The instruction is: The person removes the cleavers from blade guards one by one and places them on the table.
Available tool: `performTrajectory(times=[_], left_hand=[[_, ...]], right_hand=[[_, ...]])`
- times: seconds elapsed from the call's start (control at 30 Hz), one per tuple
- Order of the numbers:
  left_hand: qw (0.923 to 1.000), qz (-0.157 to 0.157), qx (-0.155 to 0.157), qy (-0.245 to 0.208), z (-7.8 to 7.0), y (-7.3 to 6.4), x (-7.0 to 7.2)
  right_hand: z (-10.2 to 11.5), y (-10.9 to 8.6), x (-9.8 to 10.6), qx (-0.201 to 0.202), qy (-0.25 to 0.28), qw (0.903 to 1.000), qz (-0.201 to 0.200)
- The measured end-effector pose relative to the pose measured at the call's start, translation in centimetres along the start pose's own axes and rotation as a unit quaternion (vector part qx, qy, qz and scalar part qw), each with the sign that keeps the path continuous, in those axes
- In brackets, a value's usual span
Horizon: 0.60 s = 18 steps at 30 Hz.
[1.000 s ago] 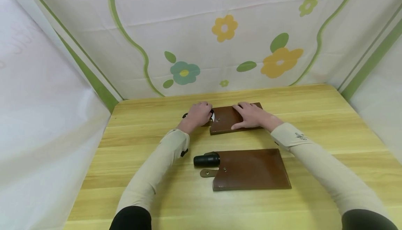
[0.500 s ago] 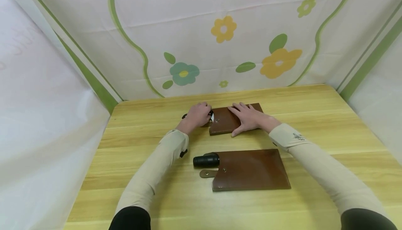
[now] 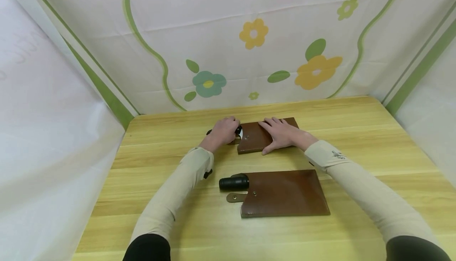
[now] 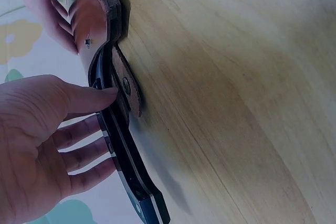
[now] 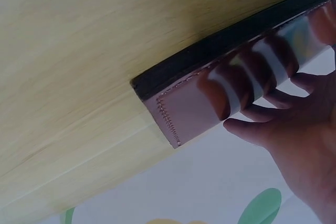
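Observation:
At the far side of the table, my left hand (image 3: 225, 129) grips the black, riveted handle (image 4: 131, 161) of a cleaver, thumb on one side and fingers on the other. Most of the blade is hidden inside a wide brown leather sheath (image 3: 249, 145); a bright sliver shows at the sheath's mouth. My right hand (image 3: 280, 133) rests on this sheath with its fingers spread and straight. Beside the handle, the snap strap (image 4: 126, 83) hangs undone. Nearer me lies a second brown sheath (image 3: 288, 193), with a rounded black handle (image 3: 233, 183) sticking out to the left.
The second sheath's strap (image 3: 235, 197) also lies unfastened. Both sheaths lie on a light wood table (image 3: 160, 146). Behind it hangs a white flowered cloth (image 3: 221, 35), and another white cloth (image 3: 53, 134) closes off the left side.
My right hand has spread its fingers wider and shifted slightly left on the far sheath. My left hand keeps its grip on the cleaver's handle, with little movement.

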<state>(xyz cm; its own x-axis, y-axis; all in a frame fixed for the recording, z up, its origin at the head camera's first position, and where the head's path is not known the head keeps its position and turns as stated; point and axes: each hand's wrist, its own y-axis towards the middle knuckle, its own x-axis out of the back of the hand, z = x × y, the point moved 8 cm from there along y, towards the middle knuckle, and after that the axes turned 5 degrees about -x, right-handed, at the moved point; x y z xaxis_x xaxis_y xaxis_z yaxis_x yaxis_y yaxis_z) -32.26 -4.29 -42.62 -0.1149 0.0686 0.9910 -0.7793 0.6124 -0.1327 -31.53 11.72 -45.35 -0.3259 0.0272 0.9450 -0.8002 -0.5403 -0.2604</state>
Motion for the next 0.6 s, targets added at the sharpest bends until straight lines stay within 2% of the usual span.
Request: performTrajectory(times=[0.4,0.6], left_hand=[[0.9999,-0.012,-0.006,0.004,0.01,-0.29,0.02],[1.0000,-0.003,0.008,0.002,0.22,-0.47,0.03]], right_hand=[[0.48,0.02,-0.11,0.007,-0.003,0.9999,0.009],[0.57,0.06,-0.23,0.006,0.004,0.9998,0.020]])
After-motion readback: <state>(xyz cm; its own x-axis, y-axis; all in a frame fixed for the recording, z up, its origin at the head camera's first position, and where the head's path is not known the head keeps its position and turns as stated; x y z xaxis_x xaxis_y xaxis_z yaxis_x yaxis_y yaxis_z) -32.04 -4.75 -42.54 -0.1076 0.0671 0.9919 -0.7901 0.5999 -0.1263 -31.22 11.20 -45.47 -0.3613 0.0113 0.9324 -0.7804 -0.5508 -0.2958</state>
